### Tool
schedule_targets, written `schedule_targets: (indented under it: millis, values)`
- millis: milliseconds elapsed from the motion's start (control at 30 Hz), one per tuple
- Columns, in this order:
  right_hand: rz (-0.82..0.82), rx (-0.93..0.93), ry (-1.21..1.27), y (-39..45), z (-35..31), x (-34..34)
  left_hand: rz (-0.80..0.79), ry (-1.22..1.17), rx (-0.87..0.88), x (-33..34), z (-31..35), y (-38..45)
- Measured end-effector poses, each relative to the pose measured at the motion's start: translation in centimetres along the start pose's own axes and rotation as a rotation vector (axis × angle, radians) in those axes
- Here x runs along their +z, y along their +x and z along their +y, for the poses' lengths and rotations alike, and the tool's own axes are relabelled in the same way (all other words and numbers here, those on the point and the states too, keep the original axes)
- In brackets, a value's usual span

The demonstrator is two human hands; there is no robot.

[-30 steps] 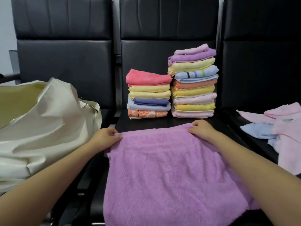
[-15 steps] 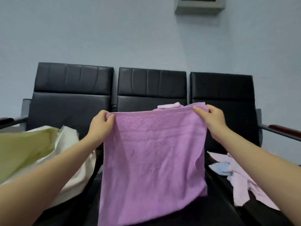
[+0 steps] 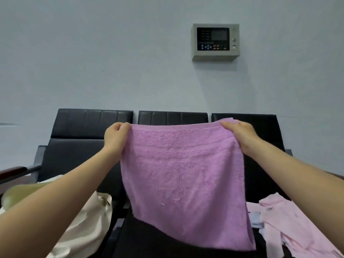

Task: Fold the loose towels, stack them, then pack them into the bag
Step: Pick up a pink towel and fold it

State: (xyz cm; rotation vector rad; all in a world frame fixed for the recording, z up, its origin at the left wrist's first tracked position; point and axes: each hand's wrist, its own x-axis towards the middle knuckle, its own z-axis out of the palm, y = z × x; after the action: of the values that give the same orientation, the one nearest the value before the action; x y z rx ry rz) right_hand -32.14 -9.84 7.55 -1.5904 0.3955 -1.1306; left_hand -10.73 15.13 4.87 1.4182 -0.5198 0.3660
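I have lifted the purple towel (image 3: pixel 183 185) off the middle seat, where it lay flat a second ago, and it now hangs in the air in front of the chair backs (image 3: pixel 93 131), hiding the folded stacks from me. My left hand (image 3: pixel 115 138) pinches the top left corner and my right hand (image 3: pixel 242 136) pinches the top right corner, fingers curled round the hem. I judge this a shake-out before the fold, so the folding of this one is only starting. The top edge runs nearly level; the bottom edge slants, its right corner hanging nearer me. To the left the cream bag (image 3: pixel 87 226) sits on its seat; to the right loose pink towels (image 3: pixel 290 220) lie close to the hanging edge. The open room is straight below, on the middle seat
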Motion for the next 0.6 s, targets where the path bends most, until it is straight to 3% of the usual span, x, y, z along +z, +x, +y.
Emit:
schedule_targets:
  millis: [267,433,600]
  values:
    - [-0.049,0.314,-0.108,1.8,9.9,0.6,-0.215,0.279,-0.079,0.0,-8.5,0.7]
    - [-0.058,0.479,-0.457,1.9,19.9,1.6,-0.363,0.702,-0.111,1.1,-18.0,-0.8]
    - [0.026,0.659,-0.187,2.2,29.4,4.7,-0.318,0.806,-0.205,3.5,-26.5,-2.6]
